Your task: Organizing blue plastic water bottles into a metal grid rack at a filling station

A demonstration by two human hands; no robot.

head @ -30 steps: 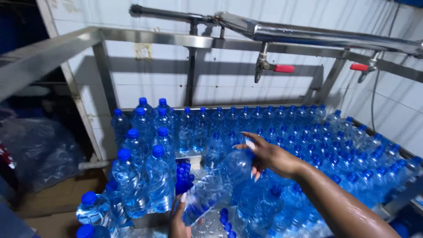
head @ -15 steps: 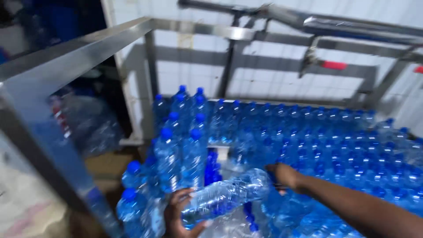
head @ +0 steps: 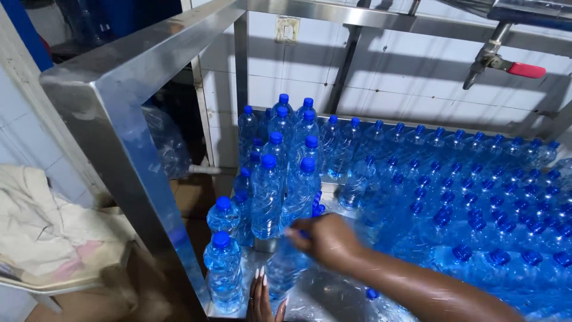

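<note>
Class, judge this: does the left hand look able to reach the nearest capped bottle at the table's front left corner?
Probably yes: the left hand lies beside that bottle, with nothing between them.

Clear plastic water bottle (head: 285, 266) with a blue cap, standing upright near the front left corner of the steel table (head: 325, 295), touching neighbouring bottles.

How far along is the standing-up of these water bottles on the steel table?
Done: a cluster of upright blue-capped bottles stands at the table's left end, with two more at the near edge. In hand: the right hand grips the cap end of a bottle, the left hand beside its base. Left: the big mass of leaning bottles to the right.
</note>
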